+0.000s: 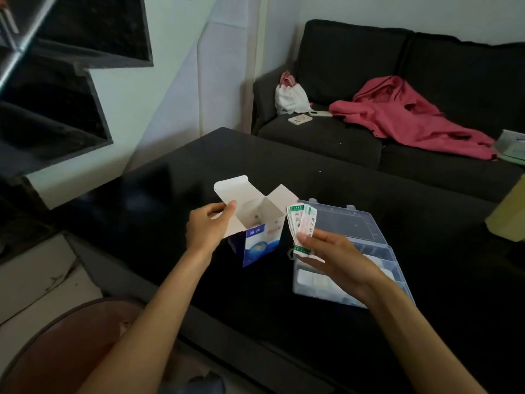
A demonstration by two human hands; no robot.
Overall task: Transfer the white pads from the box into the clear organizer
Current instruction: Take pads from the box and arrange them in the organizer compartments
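Your right hand (335, 257) is nearest, pinching a fanned bunch of white pads (301, 228) between thumb and fingers, just above the near-left corner of the clear organizer (369, 231). That organizer lies open on the black table (284, 155), with more white pads in its front compartments. Just left of the organizer, your left hand (208, 227) grips the side flap of the blue-and-white box (255, 240), which stands with its top flaps open. Beyond the organizer, a pink garment (403, 115) sprawls on the dark sofa (426, 61).
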